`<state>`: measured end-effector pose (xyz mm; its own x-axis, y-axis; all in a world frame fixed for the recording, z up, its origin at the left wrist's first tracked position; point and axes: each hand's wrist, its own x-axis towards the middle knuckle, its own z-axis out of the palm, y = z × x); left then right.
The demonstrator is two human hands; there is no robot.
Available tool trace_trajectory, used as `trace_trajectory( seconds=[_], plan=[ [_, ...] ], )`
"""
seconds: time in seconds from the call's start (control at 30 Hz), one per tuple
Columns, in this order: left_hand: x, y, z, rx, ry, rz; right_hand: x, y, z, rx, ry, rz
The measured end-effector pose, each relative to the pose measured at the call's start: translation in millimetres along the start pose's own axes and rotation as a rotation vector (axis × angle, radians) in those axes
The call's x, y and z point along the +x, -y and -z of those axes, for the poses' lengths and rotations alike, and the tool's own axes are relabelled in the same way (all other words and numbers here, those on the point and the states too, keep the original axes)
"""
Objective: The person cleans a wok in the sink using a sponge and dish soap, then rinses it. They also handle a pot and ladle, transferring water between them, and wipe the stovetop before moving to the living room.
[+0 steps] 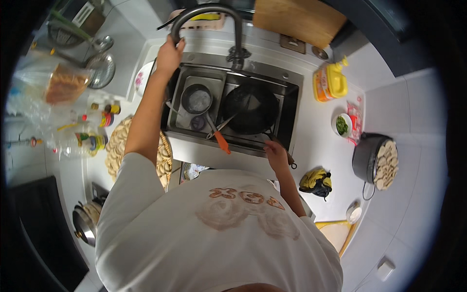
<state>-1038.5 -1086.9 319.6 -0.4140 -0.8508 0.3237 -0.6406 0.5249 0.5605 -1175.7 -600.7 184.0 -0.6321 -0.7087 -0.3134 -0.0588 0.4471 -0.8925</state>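
My left hand (169,56) grips the spout end of the dark gooseneck faucet (238,33) above the steel sink (204,69). My right hand (277,155) is at the sink's front edge, against or beside the handle (290,157) of a black wok (251,109); its grip is unclear. The wok lies in the right basin with a metal utensil (227,122) leaning across its rim. In the left basin are a small dark saucepan (197,99) holding cloudy liquid, a purple round item (197,123) and an orange-handled utensil (222,141) that reaches over the front edge.
Trays of dumplings stand left (118,140) and on a dark pot (365,157) at right. A yellow detergent jug (330,82), a bowl of chopped greens (342,125) and a yellow-black bag (316,182) are on the right counter. Bottles (100,118) and a flowered plate (143,78) stand left.
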Motion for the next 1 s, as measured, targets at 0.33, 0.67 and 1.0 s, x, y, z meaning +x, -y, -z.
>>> trace_trajectory(
  seconds=[0.33, 0.67, 1.0],
  plan=[
    [-8, -11, -5, -0.145, -0.061, 0.049, 1, 18, -7, -0.02, 0.087, -0.008],
    [-12, -16, -6, -0.172, -0.056, 0.097, -8, 11, -3, -0.015, 0.096, -0.056],
    [-18, -12, -10, -0.236, -0.041, 0.125, -9, 3, 5, -0.055, 0.103, -0.076]
  ],
)
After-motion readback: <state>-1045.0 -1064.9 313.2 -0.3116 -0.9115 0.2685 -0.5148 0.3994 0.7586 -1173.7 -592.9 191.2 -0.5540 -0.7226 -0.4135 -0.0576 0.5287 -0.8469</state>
